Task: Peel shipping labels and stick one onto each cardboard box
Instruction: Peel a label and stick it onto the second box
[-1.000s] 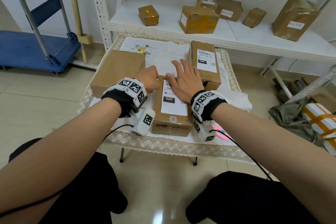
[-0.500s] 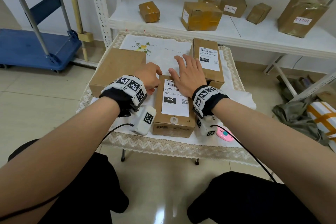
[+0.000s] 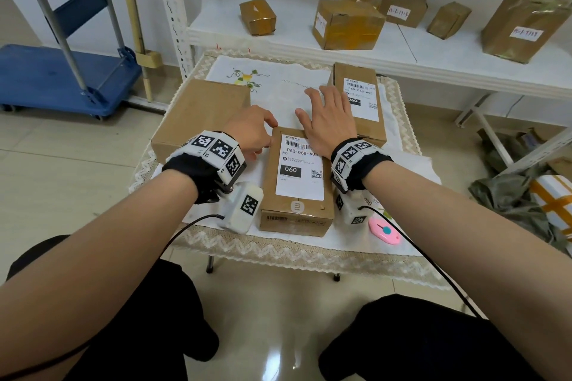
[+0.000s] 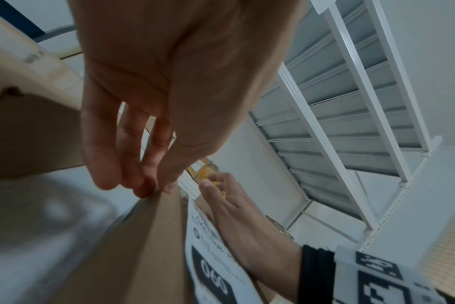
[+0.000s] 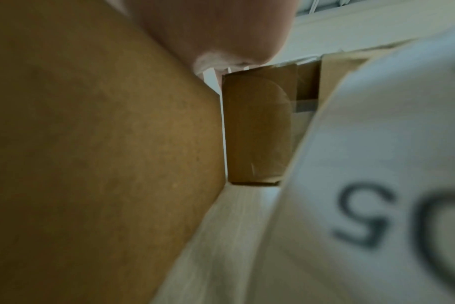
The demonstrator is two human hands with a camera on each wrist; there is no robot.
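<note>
A cardboard box (image 3: 297, 216) lies mid-table with a white shipping label (image 3: 299, 170) stuck on its top. My right hand (image 3: 328, 120) lies flat, fingers straight, on the box's far end and the label's far right corner. My left hand (image 3: 250, 131) is beside the box's far left corner, loosely curled, its fingertips (image 4: 143, 190) touching the box's top edge (image 4: 153, 236). An unlabelled box (image 3: 201, 114) sits to the left. A labelled box (image 3: 359, 99) sits at the far right. A printed label sheet (image 5: 377, 164) lies under my right wrist.
A pink box cutter (image 3: 385, 232) lies near the table's front right edge. Behind the small lace-covered table (image 3: 278, 250), a white shelf (image 3: 433, 56) holds several taped boxes. A blue platform cart (image 3: 62, 77) stands at the left. Bags lie on the floor at the right.
My right hand has slid away from me along the label, uncovering its barcode. The left hand has stayed at the box's corner.
</note>
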